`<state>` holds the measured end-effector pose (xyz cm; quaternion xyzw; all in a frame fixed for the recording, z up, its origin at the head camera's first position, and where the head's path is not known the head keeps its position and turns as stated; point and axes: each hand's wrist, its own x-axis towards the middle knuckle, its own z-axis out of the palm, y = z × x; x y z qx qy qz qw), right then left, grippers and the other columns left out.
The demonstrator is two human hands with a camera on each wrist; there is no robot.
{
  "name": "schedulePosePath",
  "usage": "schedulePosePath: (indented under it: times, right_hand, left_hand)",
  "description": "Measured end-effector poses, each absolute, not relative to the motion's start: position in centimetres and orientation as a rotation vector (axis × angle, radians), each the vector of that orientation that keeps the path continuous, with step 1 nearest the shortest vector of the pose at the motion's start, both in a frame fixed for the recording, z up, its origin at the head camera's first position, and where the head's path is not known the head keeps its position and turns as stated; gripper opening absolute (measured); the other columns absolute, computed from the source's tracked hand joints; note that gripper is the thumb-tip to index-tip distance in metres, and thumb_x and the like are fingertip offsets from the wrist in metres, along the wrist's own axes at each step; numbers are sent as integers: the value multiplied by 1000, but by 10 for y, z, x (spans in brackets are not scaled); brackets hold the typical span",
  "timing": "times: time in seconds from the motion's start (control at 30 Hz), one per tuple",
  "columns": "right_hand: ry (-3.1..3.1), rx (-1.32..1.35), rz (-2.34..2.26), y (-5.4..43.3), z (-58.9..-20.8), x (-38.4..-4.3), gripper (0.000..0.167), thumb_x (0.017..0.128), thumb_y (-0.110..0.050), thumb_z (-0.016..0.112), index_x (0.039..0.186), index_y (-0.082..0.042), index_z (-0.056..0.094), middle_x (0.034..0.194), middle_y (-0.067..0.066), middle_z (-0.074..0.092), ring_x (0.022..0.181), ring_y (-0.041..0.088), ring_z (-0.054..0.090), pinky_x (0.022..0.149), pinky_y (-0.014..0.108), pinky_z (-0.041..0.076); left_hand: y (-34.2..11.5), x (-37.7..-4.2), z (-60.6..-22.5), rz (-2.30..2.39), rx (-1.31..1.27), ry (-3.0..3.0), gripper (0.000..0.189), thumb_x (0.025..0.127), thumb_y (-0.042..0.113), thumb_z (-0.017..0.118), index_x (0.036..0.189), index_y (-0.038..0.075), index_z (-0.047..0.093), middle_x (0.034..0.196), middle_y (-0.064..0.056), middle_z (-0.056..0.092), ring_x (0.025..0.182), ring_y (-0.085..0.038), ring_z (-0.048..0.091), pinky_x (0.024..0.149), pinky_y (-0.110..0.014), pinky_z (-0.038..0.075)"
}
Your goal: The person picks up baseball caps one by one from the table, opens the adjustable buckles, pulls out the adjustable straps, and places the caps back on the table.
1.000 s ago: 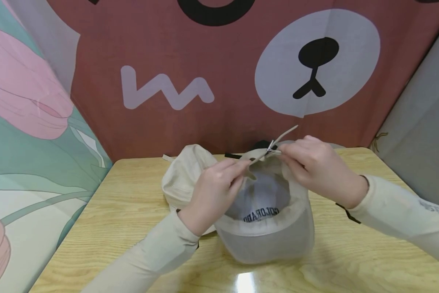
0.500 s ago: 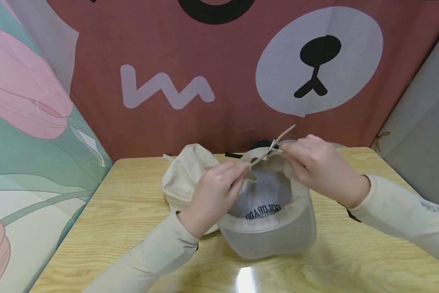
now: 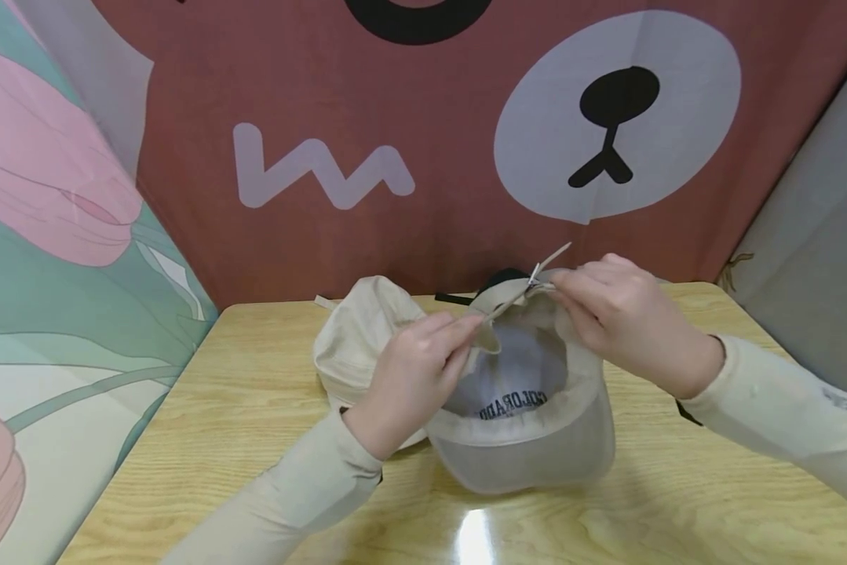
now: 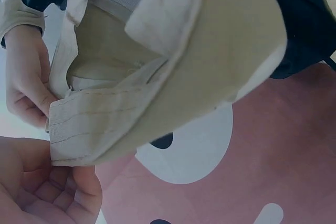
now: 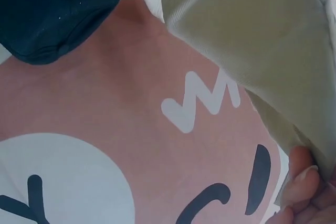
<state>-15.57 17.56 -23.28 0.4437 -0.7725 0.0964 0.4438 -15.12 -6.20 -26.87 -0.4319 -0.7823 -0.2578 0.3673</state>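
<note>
A beige cap (image 3: 515, 463) hangs tilted above the table, its inside facing up and mirrored lettering showing within. My left hand (image 3: 416, 373) pinches one side of its back strap (image 3: 505, 306). The right hand (image 3: 631, 322) pinches the other side beside a small metal buckle (image 3: 534, 276), past which the strap's thin tail sticks up. In the left wrist view, the left hand (image 4: 47, 187) holds the stitched edge of the cap (image 4: 220, 40). The right wrist view shows fingertips of the right hand (image 5: 302, 192) on the cap's edge; the buckle is hidden there.
A second beige cap (image 3: 355, 345) lies on the wooden table (image 3: 204, 439) at the left, partly behind my left hand. A dark blue cap (image 5: 58, 14) is behind the held one. A printed cloth (image 3: 324, 243) hangs along the table's back edge.
My right hand has shifted slightly right and up, and the buckle has moved away from the left hand with it. The cap has risen a little; the left hand has barely moved.
</note>
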Motion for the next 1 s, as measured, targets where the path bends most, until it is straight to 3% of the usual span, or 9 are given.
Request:
schedulePosePath:
  times: [0.3,0.57,0.77,1.0]
  right_hand:
    - [-1973,1065,298,177,-233,-153,48,107,-30,36,88,3,66,65,5,58,53,12,49,53,33,41]
    - [-1864,1099,215,179,-234,-155,37,103,-13,33,88,5,62,59,5,47,50,17,41,49,33,31]
    - [-1923,1041,263,182,-233,-157,48,106,-28,38,84,4,66,61,4,54,50,13,45,50,32,35]
    - [-1947,1040,265,184,-233,-157,49,106,-29,37,85,4,66,63,4,56,51,13,47,51,32,36]
  left_hand:
    - [-61,-150,-269,-666,-1110,-2007,18,84,-2,70,102,-1,73,75,-5,62,63,-18,59,62,-29,51]
    - [-62,-149,-270,-667,-1104,-2006,18,83,-4,70,100,0,73,73,-4,61,61,-18,56,59,-29,50]
    - [-63,-150,-272,-694,-1102,-2000,16,84,-3,70,99,-1,73,74,-5,63,65,-18,59,62,-27,51]
    - [-65,-151,-272,-696,-1101,-2012,15,85,-1,70,100,-2,73,74,-5,62,65,-18,59,63,-27,51]
